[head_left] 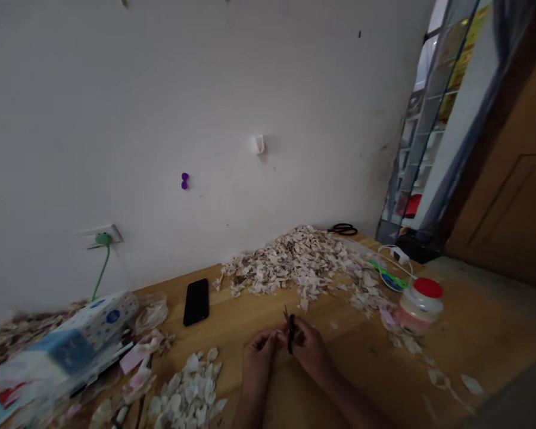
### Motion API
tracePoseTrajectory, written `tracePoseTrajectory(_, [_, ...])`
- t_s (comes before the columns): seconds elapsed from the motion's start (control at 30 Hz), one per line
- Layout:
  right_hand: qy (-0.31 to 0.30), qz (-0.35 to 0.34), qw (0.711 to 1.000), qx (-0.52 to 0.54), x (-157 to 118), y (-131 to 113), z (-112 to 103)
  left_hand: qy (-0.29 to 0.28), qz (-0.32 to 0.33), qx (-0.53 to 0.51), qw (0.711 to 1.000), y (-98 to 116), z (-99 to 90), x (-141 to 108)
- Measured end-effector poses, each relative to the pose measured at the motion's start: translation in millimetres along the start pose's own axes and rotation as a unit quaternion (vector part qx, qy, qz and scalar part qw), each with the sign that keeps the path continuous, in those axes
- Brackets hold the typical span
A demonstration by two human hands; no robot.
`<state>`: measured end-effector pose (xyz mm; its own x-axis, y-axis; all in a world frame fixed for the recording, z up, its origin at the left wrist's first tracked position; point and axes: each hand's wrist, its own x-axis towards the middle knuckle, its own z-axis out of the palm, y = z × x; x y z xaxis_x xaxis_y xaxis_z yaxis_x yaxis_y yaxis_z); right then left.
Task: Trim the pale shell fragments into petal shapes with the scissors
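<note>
Over the front middle of the wooden table, my right hand [311, 348] is closed round the handles of small dark scissors [290, 335], whose blades point up and away from me. Close beside it, my left hand [259, 353] pinches with thumb and fingertips. A small pale bit seems to show at those fingertips, too small to name. Behind both hands spreads a big heap of pale, dry, flake-like pieces [304, 256]. A smaller pile of whiter, rounder flakes [190, 384] lies left of my left forearm.
A black phone [196, 302] lies left of the heap. A red-lidded jar [420, 307] and a white cable [395, 253] are at right. Black-handled scissors [345, 229] rest by the wall. A tissue pack [111, 316] and plastic bags crowd the left side.
</note>
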<state>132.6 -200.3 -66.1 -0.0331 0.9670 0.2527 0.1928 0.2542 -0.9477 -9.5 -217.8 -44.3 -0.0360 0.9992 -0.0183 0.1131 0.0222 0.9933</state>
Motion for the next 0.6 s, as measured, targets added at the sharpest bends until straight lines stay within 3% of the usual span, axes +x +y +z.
tracePoseTrajectory(0.4, [0.01,0.042,0.997,0.058,2,6,-4,-0.017,-0.016,-0.051,0.998,-5,2.5,1])
tracePoseTrajectory(0.6, [0.02,0.032,0.997,0.066,2,5,-6,0.021,-0.028,-0.022,0.999,-10,1.4,4])
